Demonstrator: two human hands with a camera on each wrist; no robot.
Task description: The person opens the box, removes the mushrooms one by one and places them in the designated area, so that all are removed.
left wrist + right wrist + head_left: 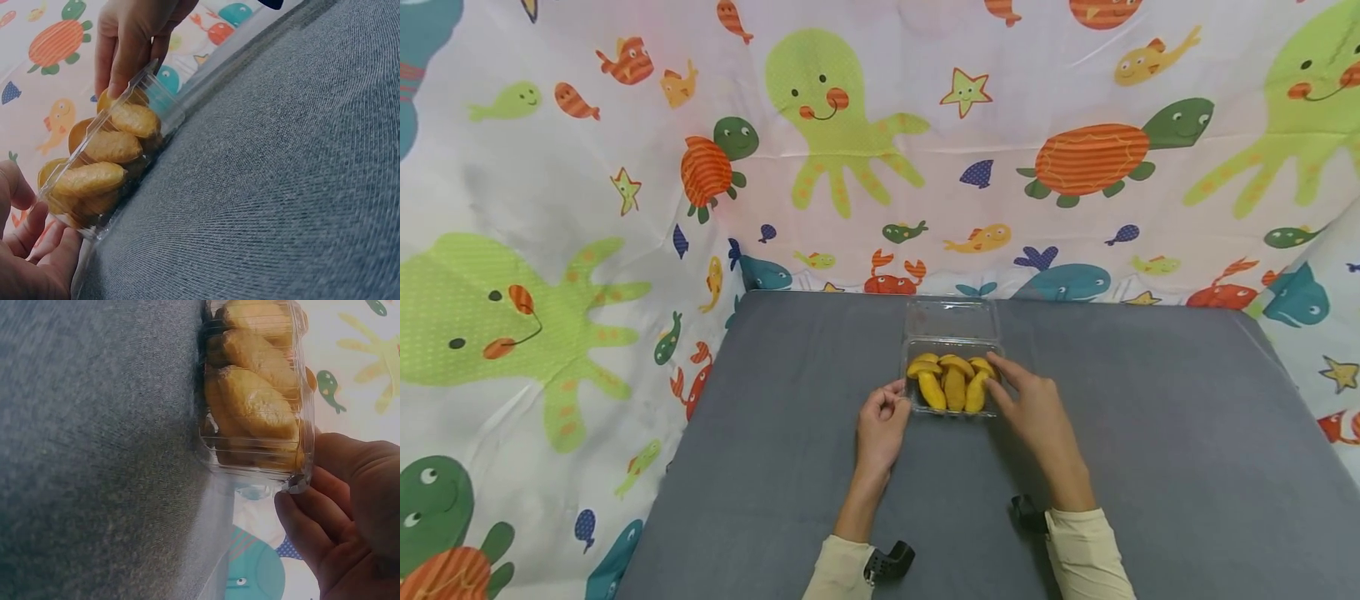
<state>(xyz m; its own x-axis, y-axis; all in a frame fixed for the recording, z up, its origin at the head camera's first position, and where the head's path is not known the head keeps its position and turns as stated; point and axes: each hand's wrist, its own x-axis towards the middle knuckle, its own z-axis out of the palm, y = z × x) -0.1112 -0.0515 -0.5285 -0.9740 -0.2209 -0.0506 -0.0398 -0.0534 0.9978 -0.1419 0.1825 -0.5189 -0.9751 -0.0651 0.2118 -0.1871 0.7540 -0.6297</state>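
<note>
A clear plastic container (951, 413) with a hinged lid (952, 320) folded back sits on the grey cloth. Inside lie yellow mushrooms (955, 388), three on top, side by side with caps toward the back; more yellow shows beneath them in the left wrist view. My left hand (881, 427) grips the container's left edge, thumb above and fingers curled at the front corner. At the opposite side, my right hand (1037, 417) holds the right rim, its thumb over the rightmost mushroom and its fingers along the outer wall (294, 485).
Grey cloth (1165, 433) covers the table, with the container near its back half. A white curtain printed with sea animals (880, 167) hangs behind and along both sides. Black wrist cameras (889, 562) sit on both sleeves.
</note>
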